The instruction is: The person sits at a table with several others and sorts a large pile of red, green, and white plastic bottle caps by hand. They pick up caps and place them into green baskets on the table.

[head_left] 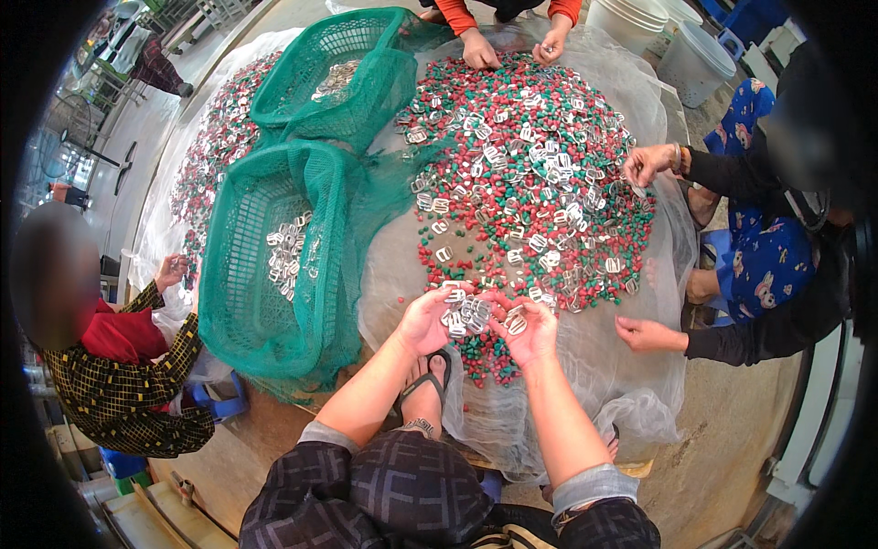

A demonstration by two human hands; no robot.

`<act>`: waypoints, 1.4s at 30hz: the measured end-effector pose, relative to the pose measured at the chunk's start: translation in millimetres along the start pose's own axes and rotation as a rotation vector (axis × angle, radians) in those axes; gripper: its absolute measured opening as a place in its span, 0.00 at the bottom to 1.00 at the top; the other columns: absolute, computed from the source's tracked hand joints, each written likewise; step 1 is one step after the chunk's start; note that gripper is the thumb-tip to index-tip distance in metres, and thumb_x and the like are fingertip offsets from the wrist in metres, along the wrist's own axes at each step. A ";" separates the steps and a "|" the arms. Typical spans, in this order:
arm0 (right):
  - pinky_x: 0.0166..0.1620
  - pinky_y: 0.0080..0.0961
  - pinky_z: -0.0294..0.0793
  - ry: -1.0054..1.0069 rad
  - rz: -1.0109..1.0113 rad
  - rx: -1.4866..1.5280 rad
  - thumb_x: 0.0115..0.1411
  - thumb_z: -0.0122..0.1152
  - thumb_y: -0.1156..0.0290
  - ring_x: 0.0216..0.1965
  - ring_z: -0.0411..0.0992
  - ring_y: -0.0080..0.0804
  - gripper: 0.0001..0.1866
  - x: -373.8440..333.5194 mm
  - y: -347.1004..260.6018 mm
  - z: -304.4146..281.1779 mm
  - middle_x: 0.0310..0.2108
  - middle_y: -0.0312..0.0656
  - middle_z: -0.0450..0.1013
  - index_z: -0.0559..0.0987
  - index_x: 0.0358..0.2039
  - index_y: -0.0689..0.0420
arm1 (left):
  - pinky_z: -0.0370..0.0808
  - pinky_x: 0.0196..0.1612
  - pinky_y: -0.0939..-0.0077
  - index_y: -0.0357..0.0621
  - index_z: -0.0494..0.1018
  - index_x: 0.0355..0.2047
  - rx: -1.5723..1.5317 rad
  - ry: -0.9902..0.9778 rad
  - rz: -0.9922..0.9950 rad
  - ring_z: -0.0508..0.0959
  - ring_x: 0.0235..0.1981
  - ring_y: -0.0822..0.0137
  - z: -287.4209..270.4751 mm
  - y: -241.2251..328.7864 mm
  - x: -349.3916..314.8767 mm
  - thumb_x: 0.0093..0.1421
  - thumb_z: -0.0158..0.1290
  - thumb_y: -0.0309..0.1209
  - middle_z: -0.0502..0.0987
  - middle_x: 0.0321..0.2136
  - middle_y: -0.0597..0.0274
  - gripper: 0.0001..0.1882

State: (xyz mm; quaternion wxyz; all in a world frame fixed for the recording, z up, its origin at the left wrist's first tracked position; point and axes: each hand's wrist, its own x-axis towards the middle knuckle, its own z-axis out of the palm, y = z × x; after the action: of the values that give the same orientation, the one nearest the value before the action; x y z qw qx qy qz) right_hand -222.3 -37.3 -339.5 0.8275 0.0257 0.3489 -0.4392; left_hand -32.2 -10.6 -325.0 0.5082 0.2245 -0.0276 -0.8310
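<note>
Over the near edge of a spread heap of red and green pellets, my two hands come close together. A cluster of silver metal buckles rests in the curled fingers of my left hand. My right hand is closed around another flat metal buckle, just beside the cluster. Many similar buckles lie mixed through the heap, more thickly toward its middle and right. The undersides of the held buckles and some of my fingertips are hidden.
At left stand two green plastic baskets draped in green netting, with metal buckles inside. A translucent sheet lies under the heap. Co-workers' hands reach in at the far side, right and left. Buckets stand back right.
</note>
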 end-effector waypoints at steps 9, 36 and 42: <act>0.24 0.21 0.75 0.105 0.057 -0.598 0.51 0.62 0.57 0.23 0.69 0.21 0.15 -4.2 5.6 9.5 0.21 0.34 0.69 0.73 0.27 0.56 | 0.69 0.50 0.58 0.40 0.64 0.46 0.062 -0.022 0.038 0.70 0.49 0.54 0.6 -0.9 1.2 0.55 0.45 0.28 0.66 0.50 0.43 0.17; 0.17 0.17 0.66 0.139 0.077 -0.577 0.55 0.57 0.55 0.11 0.52 0.13 0.16 -2.2 8.4 1.3 0.11 0.23 0.53 0.71 0.26 0.57 | 0.77 0.39 0.67 0.43 0.64 0.38 0.439 0.254 0.166 0.76 0.38 0.60 -15.6 -9.0 2.6 0.45 0.54 0.14 0.73 0.38 0.52 0.20; 0.16 0.17 0.65 0.170 0.084 -0.541 0.55 0.56 0.56 0.10 0.52 0.14 0.16 -0.7 10.4 -0.6 0.10 0.24 0.52 0.71 0.25 0.57 | 0.77 0.37 0.69 0.43 0.64 0.38 0.416 0.250 0.181 0.77 0.37 0.62 -14.7 -8.9 2.0 0.45 0.54 0.13 0.74 0.37 0.54 0.20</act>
State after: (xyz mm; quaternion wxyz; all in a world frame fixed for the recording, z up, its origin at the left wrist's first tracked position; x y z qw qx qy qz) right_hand -215.2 -30.3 -342.3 0.7894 -0.1450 0.5203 -0.2918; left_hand -34.4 -5.3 -341.4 0.5229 0.4216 -0.1549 -0.7245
